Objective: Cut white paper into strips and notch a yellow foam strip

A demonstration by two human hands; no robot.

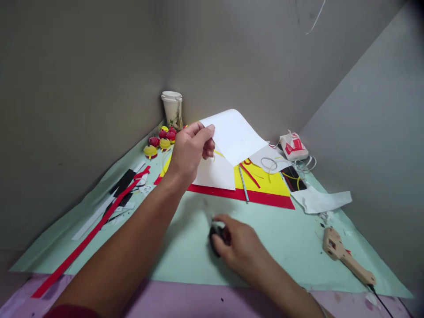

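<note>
A white sheet of paper (235, 134) is pinched between the thumb and fingers of my left hand (195, 145), raised above the papers on the table. Lower down, my right hand (235, 243) is closed around black-handled scissors (216, 238), whose blades are blurred and point away from me. Beneath the raised sheet lie another white sheet (215, 174), a yellow sheet (271, 183) and a red sheet (278, 201). A pale blue pencil (243, 184) rests across their front edge.
Red and yellow balls (164, 143) stand near a white cup (172, 108) at the back left. Red and black strips (109, 212) lie at left. On the right are a glue gun (347, 256), a coiled wire (269, 164), white scraps (321, 199) and a red-and-white packet (293, 146).
</note>
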